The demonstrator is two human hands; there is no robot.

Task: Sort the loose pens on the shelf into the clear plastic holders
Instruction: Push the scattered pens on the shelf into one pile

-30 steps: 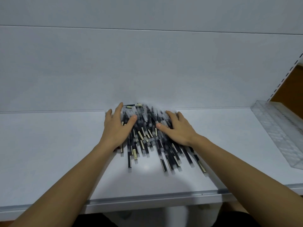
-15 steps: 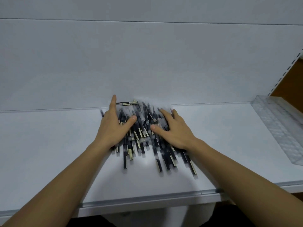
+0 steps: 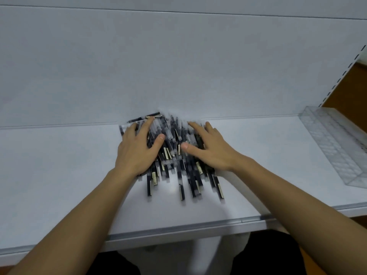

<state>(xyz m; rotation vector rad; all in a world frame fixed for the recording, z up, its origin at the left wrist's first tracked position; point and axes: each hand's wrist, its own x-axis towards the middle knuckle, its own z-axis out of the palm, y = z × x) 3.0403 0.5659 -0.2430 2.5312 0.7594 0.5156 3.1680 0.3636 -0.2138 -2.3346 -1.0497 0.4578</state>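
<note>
Here, a heap of loose black pens with clear caps and pale labels point(image 3: 174, 155) lies on the white shelf point(image 3: 59, 175), its far edge against the back wall. The left hand point(image 3: 137, 151) and right hand point(image 3: 210, 149) press flat on the heap, each grip wide with straight, spread fingers. A clear plastic holder point(image 3: 337, 143) lies well apart at the shelf's right end.

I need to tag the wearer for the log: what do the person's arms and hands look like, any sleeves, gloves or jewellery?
The left hand and right hand wear no gloves, and no ring, watch or bracelet shows on either. Both forearms are uncovered right to the picture's edge, so no sleeve is visible. Black clothing shows at the bottom of the view.
</note>
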